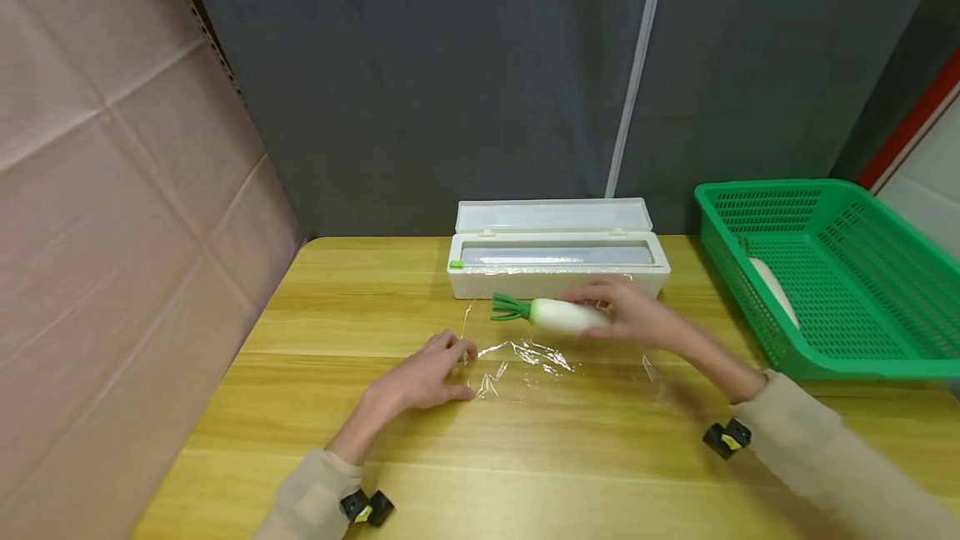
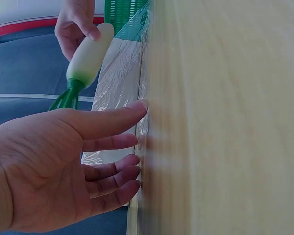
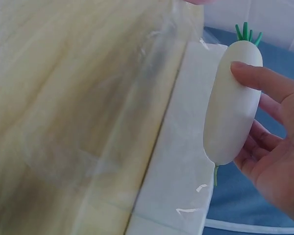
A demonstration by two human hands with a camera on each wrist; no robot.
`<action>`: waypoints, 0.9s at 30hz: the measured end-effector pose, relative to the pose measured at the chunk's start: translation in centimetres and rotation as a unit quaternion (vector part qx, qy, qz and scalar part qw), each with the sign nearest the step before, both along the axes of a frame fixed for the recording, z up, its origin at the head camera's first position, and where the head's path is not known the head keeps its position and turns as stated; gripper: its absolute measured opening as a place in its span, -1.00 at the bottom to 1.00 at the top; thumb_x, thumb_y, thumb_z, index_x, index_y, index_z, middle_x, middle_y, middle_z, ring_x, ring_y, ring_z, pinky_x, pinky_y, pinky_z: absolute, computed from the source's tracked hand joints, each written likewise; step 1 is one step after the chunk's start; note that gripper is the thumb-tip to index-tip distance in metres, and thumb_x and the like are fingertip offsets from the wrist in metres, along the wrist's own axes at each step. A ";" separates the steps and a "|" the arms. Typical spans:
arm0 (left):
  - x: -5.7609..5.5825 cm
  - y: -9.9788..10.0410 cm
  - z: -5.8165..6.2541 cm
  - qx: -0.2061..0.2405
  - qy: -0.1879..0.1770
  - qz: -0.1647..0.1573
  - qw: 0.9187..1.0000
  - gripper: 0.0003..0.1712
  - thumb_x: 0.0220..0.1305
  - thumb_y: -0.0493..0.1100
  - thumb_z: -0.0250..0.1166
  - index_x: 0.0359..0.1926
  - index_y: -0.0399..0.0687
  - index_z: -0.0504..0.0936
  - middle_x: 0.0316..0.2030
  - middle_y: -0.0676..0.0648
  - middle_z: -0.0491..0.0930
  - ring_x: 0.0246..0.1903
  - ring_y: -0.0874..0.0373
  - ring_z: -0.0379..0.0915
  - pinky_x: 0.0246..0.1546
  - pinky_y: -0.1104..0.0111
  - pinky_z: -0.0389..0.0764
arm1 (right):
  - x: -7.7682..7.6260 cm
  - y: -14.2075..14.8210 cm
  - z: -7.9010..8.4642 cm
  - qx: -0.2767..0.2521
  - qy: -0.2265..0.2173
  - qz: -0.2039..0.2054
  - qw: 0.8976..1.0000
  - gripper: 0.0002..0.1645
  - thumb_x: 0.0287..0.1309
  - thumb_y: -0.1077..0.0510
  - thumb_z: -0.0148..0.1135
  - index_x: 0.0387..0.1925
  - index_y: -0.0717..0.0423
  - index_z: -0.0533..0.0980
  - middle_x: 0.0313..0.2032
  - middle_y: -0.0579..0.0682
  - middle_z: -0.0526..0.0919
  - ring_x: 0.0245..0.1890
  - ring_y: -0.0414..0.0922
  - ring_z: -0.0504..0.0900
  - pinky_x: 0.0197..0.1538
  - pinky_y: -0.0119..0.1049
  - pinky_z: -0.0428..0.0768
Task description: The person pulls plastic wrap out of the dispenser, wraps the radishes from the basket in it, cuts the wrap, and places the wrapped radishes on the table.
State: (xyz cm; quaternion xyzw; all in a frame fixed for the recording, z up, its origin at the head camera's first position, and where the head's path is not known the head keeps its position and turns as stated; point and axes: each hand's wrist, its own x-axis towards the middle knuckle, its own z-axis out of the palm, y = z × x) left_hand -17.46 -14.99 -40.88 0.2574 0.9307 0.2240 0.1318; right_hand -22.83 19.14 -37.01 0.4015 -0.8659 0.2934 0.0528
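A white radish [image 1: 564, 317] with green stalks is gripped by my right hand [image 1: 639, 315]. In the right wrist view the thumb presses one side of the radish [image 3: 232, 105] and the fingers curl behind it. Under it, clear cling film [image 1: 536, 354] lies wrinkled on the table, running out from a white film dispenser [image 1: 555, 283] with its lid raised. My left hand [image 1: 426, 373] rests at the film's left edge, thumb and fingers spread apart and their tips on the table. The left wrist view shows those fingers nearly straight, touching the film's edge.
A green plastic basket [image 1: 821, 363] stands on the right, with another white radish [image 1: 774, 290] inside. The wooden table [image 1: 510, 465] meets a dark cloth wall [image 1: 420, 107] at the back and a pale cloth [image 1: 127, 273] on the left.
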 end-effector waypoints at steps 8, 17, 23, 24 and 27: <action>0.0 0.0 -0.1 0.000 -0.003 0.004 1.000 -0.44 0.25 -0.03 0.46 0.21 -0.04 0.50 -0.10 -0.03 0.37 -0.15 0.12 0.30 -0.13 0.24 0.52 | -0.2 -1.0 -1.6 0.021 -0.001 0.006 1.000 -0.45 -0.13 0.28 0.62 0.01 0.20 0.68 -0.12 0.11 0.68 -0.16 0.00 0.61 -0.15 -0.12 0.64; 0.0 0.0 -0.1 0.002 0.006 0.002 1.000 -0.46 0.26 -0.04 0.45 0.19 -0.05 0.51 -0.13 -0.03 0.36 -0.16 0.13 0.29 -0.15 0.22 0.51 | 0.0 -1.7 -2.9 0.046 -0.050 0.001 0.998 -0.44 -0.08 0.28 0.58 0.05 0.16 0.66 -0.11 0.07 0.66 -0.14 -0.05 0.60 -0.09 -0.14 0.63; -0.1 0.0 -0.2 -0.003 0.012 0.002 1.000 -0.45 0.25 -0.03 0.45 0.19 -0.05 0.51 -0.12 -0.02 0.36 -0.16 0.14 0.29 -0.15 0.25 0.52 | 0.1 -1.9 -3.3 0.047 -0.058 -0.008 0.997 -0.43 -0.06 0.28 0.57 0.07 0.19 0.65 -0.10 0.06 0.65 -0.14 -0.05 0.60 -0.07 -0.14 0.63; -0.1 0.0 -0.3 -0.003 0.014 0.003 1.000 -0.45 0.25 -0.03 0.46 0.19 -0.06 0.51 -0.12 -0.02 0.36 -0.17 0.13 0.29 -0.15 0.24 0.52 | 0.1 -1.9 -3.4 0.048 -0.062 -0.010 0.997 -0.43 -0.05 0.28 0.57 0.08 0.19 0.64 -0.09 0.06 0.65 -0.14 -0.06 0.60 -0.07 -0.14 0.63; -0.1 0.0 -0.3 -0.002 0.018 0.003 1.000 -0.46 0.25 -0.04 0.46 0.18 -0.08 0.52 -0.12 -0.03 0.36 -0.16 0.13 0.29 -0.14 0.22 0.51 | 0.1 -1.8 -3.6 0.055 -0.063 -0.013 0.996 -0.42 -0.02 0.26 0.55 0.11 0.20 0.63 -0.07 0.08 0.64 -0.13 -0.05 0.60 -0.05 -0.13 0.62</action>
